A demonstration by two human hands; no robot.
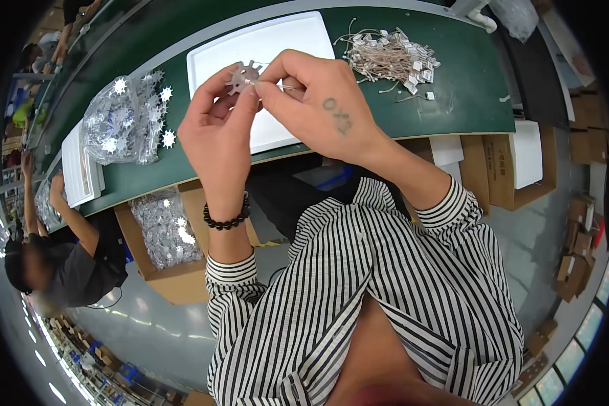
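Observation:
My left hand (216, 128) pinches a silver, gear-shaped metal multi-tool disc (242, 78) with notches around its edge, held above the white foam tray (216, 53). Close against it, my right hand (318, 101) is closed, thumb and forefinger pinching a thin pale string (289, 87) at the disc's rim. Whether the string passes through the disc is too small to tell. To the right of the tray lies a heap of beige strings with white tags (392, 57). At the left a clear plastic bag (118, 125) holds several more silver discs, and some lie loose beside it.
The green table (453, 111) curves across the front. Below it stand a cardboard box (166, 267) of bagged discs and another box (497, 172) with white foam sheets. White trays (81, 166) are stacked at the left edge. A co-worker in dark clothes (88, 264) sits at the left.

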